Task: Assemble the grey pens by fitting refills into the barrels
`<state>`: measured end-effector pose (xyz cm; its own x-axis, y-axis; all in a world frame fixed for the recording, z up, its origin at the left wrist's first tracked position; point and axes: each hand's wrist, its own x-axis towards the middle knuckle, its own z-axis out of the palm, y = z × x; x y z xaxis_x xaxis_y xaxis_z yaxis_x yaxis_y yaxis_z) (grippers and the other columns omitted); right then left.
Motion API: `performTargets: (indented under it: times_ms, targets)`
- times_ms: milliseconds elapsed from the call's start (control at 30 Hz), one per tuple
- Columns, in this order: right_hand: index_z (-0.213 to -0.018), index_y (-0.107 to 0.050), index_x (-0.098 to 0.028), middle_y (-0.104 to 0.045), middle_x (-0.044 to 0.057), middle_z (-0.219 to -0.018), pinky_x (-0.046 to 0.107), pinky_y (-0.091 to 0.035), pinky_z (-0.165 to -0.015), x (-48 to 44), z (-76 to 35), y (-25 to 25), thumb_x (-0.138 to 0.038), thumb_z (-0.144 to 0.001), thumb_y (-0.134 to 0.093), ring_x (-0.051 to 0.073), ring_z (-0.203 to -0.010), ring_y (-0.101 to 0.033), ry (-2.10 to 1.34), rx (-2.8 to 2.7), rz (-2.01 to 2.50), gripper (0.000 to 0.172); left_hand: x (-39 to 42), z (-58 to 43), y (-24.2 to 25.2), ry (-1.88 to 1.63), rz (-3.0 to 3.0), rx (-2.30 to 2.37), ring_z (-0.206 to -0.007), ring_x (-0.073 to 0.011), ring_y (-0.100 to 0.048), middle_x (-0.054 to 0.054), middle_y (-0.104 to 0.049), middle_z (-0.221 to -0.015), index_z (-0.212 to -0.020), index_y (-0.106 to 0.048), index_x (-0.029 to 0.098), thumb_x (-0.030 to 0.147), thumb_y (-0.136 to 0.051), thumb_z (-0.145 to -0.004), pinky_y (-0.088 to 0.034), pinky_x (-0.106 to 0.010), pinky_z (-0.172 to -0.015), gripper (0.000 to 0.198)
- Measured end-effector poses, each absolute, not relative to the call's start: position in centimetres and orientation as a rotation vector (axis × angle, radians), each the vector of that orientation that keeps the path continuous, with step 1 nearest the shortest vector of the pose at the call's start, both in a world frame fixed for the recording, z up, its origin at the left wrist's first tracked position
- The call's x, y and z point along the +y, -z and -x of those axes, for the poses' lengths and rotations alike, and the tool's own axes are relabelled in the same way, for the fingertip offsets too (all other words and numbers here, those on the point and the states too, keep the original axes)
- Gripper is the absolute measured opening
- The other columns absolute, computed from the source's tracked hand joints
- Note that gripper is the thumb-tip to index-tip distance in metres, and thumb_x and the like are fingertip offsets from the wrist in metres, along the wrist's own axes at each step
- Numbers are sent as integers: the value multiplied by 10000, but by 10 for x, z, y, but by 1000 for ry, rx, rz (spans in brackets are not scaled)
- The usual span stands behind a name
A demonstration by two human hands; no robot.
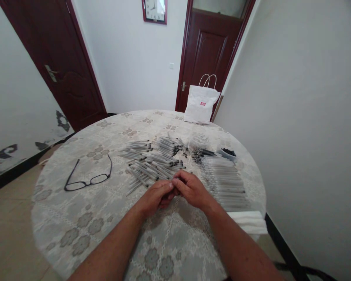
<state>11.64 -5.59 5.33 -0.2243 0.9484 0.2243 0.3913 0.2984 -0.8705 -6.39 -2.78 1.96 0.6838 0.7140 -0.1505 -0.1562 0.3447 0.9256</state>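
Note:
My left hand (157, 197) and my right hand (192, 190) meet over the near middle of the table, fingertips pressed together. Both are closed; whatever they pinch is hidden by the fingers. Just beyond them lies a loose pile of slim, clear-grey pen-like sticks (152, 168) with black ends. To the right of my right hand, many clear tubes (226, 181) are stacked in a broad row. Small dark-tipped pieces (201, 155) lie behind those tubes. A small bowl (229, 156) of black bits stands at the far right of them.
Black-framed glasses (87, 184) rest unfolded on the left of the round table, on its patterned tablecloth (84, 230). A white paper bag (201, 105) stands at the far edge. Folded white cloth (248, 221) lies at the right edge. A clear plastic bag (199, 139) sits behind the dark-tipped pieces.

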Motion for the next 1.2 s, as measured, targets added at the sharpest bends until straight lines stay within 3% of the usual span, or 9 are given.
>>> performTargets:
  times_ms: [167, 367, 567, 733, 800, 900, 1000, 1067, 1200]
  targets:
    - [-835, -576, -218, -592, -58, -604, 224, -427, -625, -60, -106, -46, -374, -1008, -510, 114, -576, -551, -892, -1650, 1257, 243, -33, 66, -20, -588, -1047, 613, -470, -61, -182, 83, -293, -594, -812, -557, 185, 599, -596, -910, -156, -183, -426, 427]
    - [-817, -571, -224, -586, -54, -583, 222, -423, -551, -56, -99, -35, -440, -978, -547, 114, -524, -530, -952, -1521, 1240, 271, -36, 69, -18, -563, -1037, 656, -469, -68, -157, 89, -274, -598, -828, -522, 210, 635, -559, -923, -159, -173, -403, 437]
    - [-855, -551, -224, -514, -85, -509, 212, -348, -395, -42, -119, -32, -552, -929, -562, 103, -384, -430, -1095, -1270, 1222, 337, -39, 67, -25, -451, -986, 611, -428, -57, -121, 104, -258, -614, -1100, -581, 255, 642, -567, -917, -108, -159, -381, 429]
    - [-929, -674, -193, -565, -53, -563, 213, -381, -462, -39, -137, -42, -430, -926, -580, 110, -454, -489, -857, -1459, 1409, 255, -25, 66, -27, -607, -832, 580, -426, -46, -253, 75, -382, -643, -1041, -621, 197, 458, -660, -893, -173, -151, -377, 302]
    - [-943, -715, -188, -628, -25, -650, 213, -400, -508, -40, -146, -48, -348, -919, -572, 113, -518, -544, -793, -1667, 1477, 215, -20, 66, -26, -736, -810, 543, -451, -59, -361, 53, -458, -666, -1032, -634, 175, 404, -695, -871, -296, -170, -401, 286]
    - [-894, -729, -187, -659, -14, -683, 217, -409, -552, -38, -163, -62, -254, -875, -597, 117, -559, -568, -720, -1927, 1576, 149, -17, 65, -23, -863, -838, 518, -616, -121, -581, -28, -637, -787, -1076, -636, 159, 390, -723, -867, -479, -234, -568, 325]
    - [-831, -724, -171, -673, 3, -680, 230, -427, -579, -20, -184, -81, -223, -824, -642, 127, -575, -575, -594, -1996, 1706, 97, -17, 63, -20, -912, -874, 560, -715, -155, -644, -94, -728, -908, -1121, -600, 174, 406, -750, -854, -463, -226, -594, 384]
    - [-884, -734, -160, -707, 30, -747, 245, -457, -609, -1, -199, -93, -248, -828, -638, 138, -603, -596, -448, -1883, 1773, 142, -16, 62, -18, -932, -890, 587, -667, -143, -627, -100, -742, -919, -1125, -573, 187, 420, -760, -845, -416, -207, -537, 410]
    - [-1277, -654, -165, -751, 88, -1056, 284, -520, -691, 29, -225, -110, -306, -890, -552, 134, -632, -632, -184, -1524, 1745, 425, -14, 61, -16, -984, -923, 610, -617, -110, -600, -79, -728, -964, -1083, -573, 184, 405, -767, -841, -449, -212, -531, 381]
